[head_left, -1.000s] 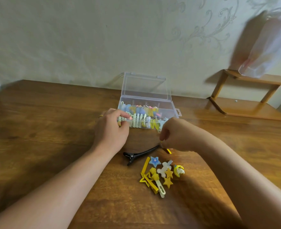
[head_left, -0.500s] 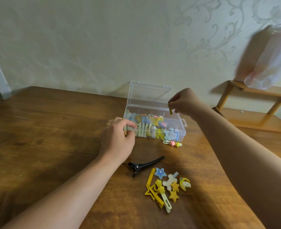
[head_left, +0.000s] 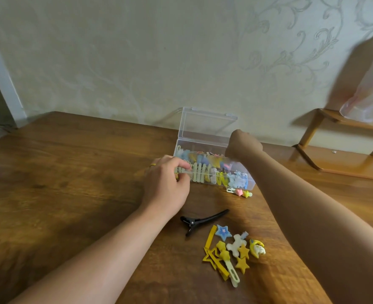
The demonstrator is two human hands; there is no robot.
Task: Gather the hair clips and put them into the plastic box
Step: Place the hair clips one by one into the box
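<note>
Box (head_left: pixel 205 137), clear plastic, lid up, far centre of table (head_left: pixel 71 172); front-left corner gripped by left hand (head_left: pixel 167 187). Right hand (head_left: pixel 243 148) curled over box interior, contents of grip can't be told. Loose clips (head_left: pixel 231 253) w/ black clip (head_left: pixel 201 220) lie near side, btwn forearms.

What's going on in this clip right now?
A person is sorting hair clips into a clear plastic box with its lid up. The left hand grips the box's near left corner, while the right hand is over the box, fingers curled. A black clip, a pile of star clips and a small clip beside the box lie on the table.
</note>
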